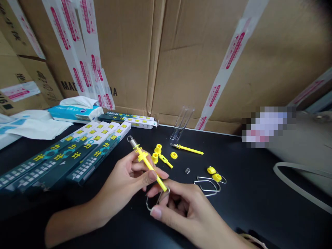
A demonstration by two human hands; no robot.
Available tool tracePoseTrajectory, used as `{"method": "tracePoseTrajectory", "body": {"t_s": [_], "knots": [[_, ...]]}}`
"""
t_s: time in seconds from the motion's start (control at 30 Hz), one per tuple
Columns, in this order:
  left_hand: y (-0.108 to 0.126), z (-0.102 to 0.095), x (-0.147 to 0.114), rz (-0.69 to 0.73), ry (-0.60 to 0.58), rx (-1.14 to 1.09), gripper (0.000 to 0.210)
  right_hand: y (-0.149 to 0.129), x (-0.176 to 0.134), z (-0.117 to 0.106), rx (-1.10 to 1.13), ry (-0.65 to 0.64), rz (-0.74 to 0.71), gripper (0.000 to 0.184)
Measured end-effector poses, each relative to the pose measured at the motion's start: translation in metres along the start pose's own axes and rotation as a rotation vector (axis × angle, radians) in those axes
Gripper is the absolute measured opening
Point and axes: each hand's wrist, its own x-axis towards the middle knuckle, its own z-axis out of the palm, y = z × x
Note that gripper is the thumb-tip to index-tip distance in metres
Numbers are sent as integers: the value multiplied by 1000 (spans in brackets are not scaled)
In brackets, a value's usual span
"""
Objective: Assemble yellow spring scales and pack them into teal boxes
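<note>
Between the fingers of my left hand [127, 176] is a yellow plastic rod [148, 163], tilted, with a metal spring [133, 142] at its upper end. My right hand [189, 204] pinches a bent wire hook [148, 203] against the rod's lower tip; whether the wire passes through the tip is unclear. Beyond my hands lie yellow caps [158, 148], a flat yellow piece [166, 161] and a yellow ring [174, 155]. A second yellow rod [192, 149] also carries a spring. To the right are a small loose coil [187, 170], wire hooks [207, 180] and yellow caps with wire [217, 177].
Two clear tubes [178, 128] stand near the cardboard box wall [197, 69]. Several long printed boxes [98, 152] lie at left, with more [140, 121] behind. A blue tissue pack [75, 113] sits back left. A pale bag [308, 145] is at right.
</note>
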Motion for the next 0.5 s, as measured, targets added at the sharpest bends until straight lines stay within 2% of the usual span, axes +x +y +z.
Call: {"method": "tracePoseTrajectory", "body": {"t_s": [0.1,0.17,0.3,0.4,0.5], "knots": [[0,0,1,40,-49,-20,48,-2,3,0,188,2,114,44],[0,-1,1,48,-42,-13,48,-4,4,-2,262,-41,190,48],[1,0,0,28,4,19,47,-6,1,-9,299,-216,309,54],[5,2,-3,-19,11,54,49,-7,-1,-15,319,-351,353,53],[7,3,-5,-38,0,61,51,-8,-1,-19,323,-415,373,49]]}}
